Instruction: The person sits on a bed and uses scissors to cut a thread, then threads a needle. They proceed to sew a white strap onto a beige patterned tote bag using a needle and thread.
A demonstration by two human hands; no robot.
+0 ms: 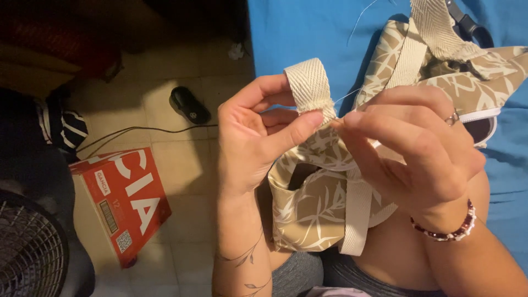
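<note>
Blue sheet [308, 33] above lies open — the bag [319, 203] and straps [311, 88] crowd the lap.

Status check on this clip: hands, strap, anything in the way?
Left hand pinching cream webbing strap. Right hand pinched at the strap, white thread trailing. Leaf-print bag on lap. Nothing obstructing.

Beige tiled floor [181, 165] in dim warm light, red cardboard box [124, 201], black fan [30, 247], blue bedsheet [308, 33]
</note>
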